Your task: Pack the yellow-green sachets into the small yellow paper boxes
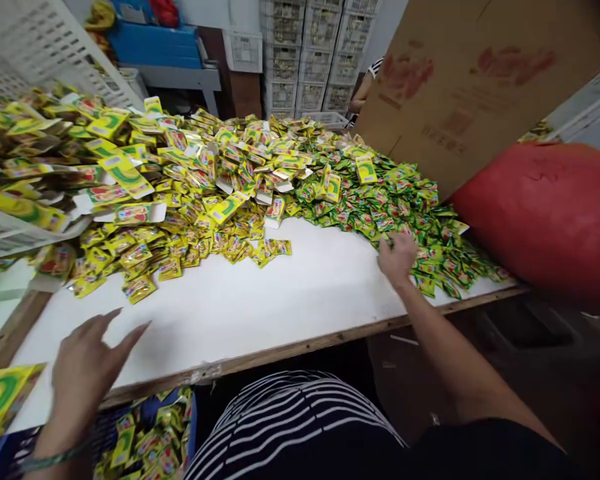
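Note:
My left hand (93, 357) hovers over the left front of the white table (310, 293), thumb and fingers apart with nothing between them. A yellow box (7, 400) lies at the table's corner, left of that hand. My right hand (397, 257) reaches to the edge of a heap of green packets (385, 200); its fingertips touch the packets, and whether they grip one is hidden. Yellow packets (175, 247) lie in a heap at the left centre. Behind them are piled many flat yellow boxes (225, 153), some with open flaps.
A white basket (65, 53) tips over the pile at the left. A blue crate (193, 433) of packets stands below the table's front edge. At the right are a cardboard box (460, 87) and a red sack (545, 213). A person's arm (363, 93) shows behind.

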`<state>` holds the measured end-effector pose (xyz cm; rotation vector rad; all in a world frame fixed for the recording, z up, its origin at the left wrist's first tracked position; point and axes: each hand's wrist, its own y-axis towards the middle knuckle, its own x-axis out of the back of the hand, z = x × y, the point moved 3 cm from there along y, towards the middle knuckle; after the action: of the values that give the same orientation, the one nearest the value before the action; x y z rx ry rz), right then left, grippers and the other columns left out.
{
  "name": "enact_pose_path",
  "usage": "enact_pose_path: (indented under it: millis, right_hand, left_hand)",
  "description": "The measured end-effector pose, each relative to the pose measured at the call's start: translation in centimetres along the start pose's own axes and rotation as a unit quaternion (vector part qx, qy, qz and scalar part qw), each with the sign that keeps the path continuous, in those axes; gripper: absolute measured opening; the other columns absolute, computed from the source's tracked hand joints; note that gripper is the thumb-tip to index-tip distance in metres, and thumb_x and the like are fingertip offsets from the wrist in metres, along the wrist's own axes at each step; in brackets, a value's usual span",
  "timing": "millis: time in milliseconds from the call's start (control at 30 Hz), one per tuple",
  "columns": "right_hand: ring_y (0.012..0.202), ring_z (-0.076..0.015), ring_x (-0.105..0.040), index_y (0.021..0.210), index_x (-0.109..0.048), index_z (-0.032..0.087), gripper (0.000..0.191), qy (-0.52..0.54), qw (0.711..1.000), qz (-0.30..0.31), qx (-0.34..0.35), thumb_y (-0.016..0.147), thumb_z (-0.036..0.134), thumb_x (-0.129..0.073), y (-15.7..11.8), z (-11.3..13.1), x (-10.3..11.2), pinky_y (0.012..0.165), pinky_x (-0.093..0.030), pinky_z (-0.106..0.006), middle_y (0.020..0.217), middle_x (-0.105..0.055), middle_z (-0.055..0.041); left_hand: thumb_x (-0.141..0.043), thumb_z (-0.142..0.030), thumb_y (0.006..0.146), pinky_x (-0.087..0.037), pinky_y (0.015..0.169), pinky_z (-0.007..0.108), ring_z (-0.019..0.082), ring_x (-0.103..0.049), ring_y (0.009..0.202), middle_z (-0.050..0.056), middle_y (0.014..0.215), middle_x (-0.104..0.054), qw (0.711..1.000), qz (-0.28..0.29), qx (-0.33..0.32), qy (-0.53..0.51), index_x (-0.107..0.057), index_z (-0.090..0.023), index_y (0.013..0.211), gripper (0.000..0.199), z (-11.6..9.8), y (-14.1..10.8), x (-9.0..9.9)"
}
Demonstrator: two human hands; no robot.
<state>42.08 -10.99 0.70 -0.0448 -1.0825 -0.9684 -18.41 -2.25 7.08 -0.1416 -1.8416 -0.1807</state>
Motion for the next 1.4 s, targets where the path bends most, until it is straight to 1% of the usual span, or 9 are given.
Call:
enact_pose_path:
  millis: [67,167,300,467,733,900,1067,1300,1400]
  right_hand:
    - [0.126,-0.0405,-0.037,0.117,-0.064,0.02,0.05,-0.052,0.985,-0.025,-0.164,0.086,0.054,-0.045,1.5,-4.7,2.2,0.099,-0.029,-0.061,0.133,-0.048,-0.0215]
    - [0.12,-0.0467,-0.04,0.113,-0.068,0.02,0.059,-0.066,0.965,0.042,-0.249,0.079,0.065,-0.05,1.7,-7.3,0.8,0.091,-0.031,-0.067,0.136,-0.043,-0.0256]
    - [0.125,-0.0465,-0.037,0.12,-0.065,0.027,0.062,-0.132,0.976,0.119,-0.124,0.078,0.07,-0.048,-0.9,-3.2,-5.0,0.098,-0.026,-0.067,0.141,-0.042,-0.0221]
    - [0.123,-0.0405,-0.044,0.123,-0.063,0.03,0.057,-0.069,0.969,0.232,0.059,0.083,0.066,-0.047,-3.2,4.9,-8.3,0.1,-0.031,-0.063,0.133,-0.05,-0.0148]
    - [0.12,-0.0319,-0.046,0.118,-0.063,0.015,0.053,0.093,0.982,0.024,0.161,0.09,0.057,-0.046,13.8,17.2,-8.3,0.101,-0.038,-0.049,0.124,-0.053,-0.0196]
    - [0.113,-0.0321,-0.052,0.124,-0.06,0.015,0.054,0.132,0.966,0.207,0.081,0.085,0.053,-0.056,19.5,20.5,-14.9,0.098,-0.039,-0.054,0.12,-0.059,-0.0179]
    - [0.116,-0.0327,-0.053,0.127,-0.059,0.017,0.062,0.138,0.946,0.243,0.166,0.079,0.056,-0.063,13.5,22.1,-18.4,0.099,-0.041,-0.052,0.128,-0.054,-0.0157]
    - [0.104,-0.0288,-0.058,0.115,-0.062,0.015,0.043,0.13,0.95,0.2,0.202,0.088,0.048,-0.052,5.1,19.5,-13.2,0.092,-0.046,-0.045,0.112,-0.063,-0.0141]
    - [0.087,-0.0247,-0.061,0.093,-0.067,0.018,0.029,0.114,0.932,0.279,0.201,0.089,0.042,-0.051,1.5,17.8,-11.9,0.082,-0.048,-0.04,0.091,-0.068,-0.0091]
  left_hand:
    - [-0.043,-0.07,0.073,-0.045,0.1,0.062,0.038,-0.056,0.122,-0.004,0.124,-0.067,0.996,-0.075,0.036,-0.017,-0.056,-0.043,0.125,0.06,-2.5,1.6,-1.6]
    - [-0.051,-0.065,0.073,-0.046,0.104,0.052,0.035,-0.057,0.121,0.005,0.123,-0.067,0.998,-0.038,-0.01,-0.049,-0.061,-0.03,0.121,0.06,-6.8,4.1,-4.6]
    - [-0.058,-0.055,0.079,-0.046,0.104,0.046,0.034,-0.053,0.126,0.017,0.137,-0.055,0.998,-0.012,-0.048,-0.043,-0.054,-0.017,0.133,0.066,-10.9,8.2,-6.3]
    - [-0.064,-0.051,0.08,-0.043,0.105,0.049,0.037,-0.048,0.13,0.023,0.139,-0.049,0.996,-0.089,-0.029,-0.004,-0.045,-0.013,0.141,0.074,-13.0,15.0,-3.9]
    - [-0.067,-0.064,0.074,-0.035,0.109,0.053,0.043,-0.037,0.135,0.023,0.148,-0.036,0.981,-0.162,-0.093,0.045,-0.038,-0.021,0.147,0.09,-18.2,25.8,1.0]
    - [-0.077,-0.063,0.063,-0.038,0.105,0.057,0.051,-0.027,0.138,0.021,0.158,-0.015,0.988,-0.061,-0.133,0.046,-0.035,-0.025,0.149,0.103,-21.2,30.8,-3.3]
    - [-0.068,-0.037,0.079,-0.045,0.1,0.046,0.04,-0.043,0.131,0.018,0.157,-0.018,0.979,-0.019,-0.204,0.024,-0.025,-0.027,0.153,0.086,-22.6,29.4,-8.4]
    - [-0.045,-0.004,0.08,-0.049,0.086,0.037,0.028,-0.06,0.105,0.015,0.123,-0.053,0.975,0.031,-0.211,0.057,-0.027,-0.024,0.152,0.077,-21.6,22.5,-8.2]
    - [-0.044,-0.011,0.086,-0.048,0.086,0.037,0.028,-0.059,0.106,0.015,0.118,-0.055,0.982,0.009,-0.18,0.049,-0.035,-0.018,0.147,0.062,-20.9,18.6,-8.3]
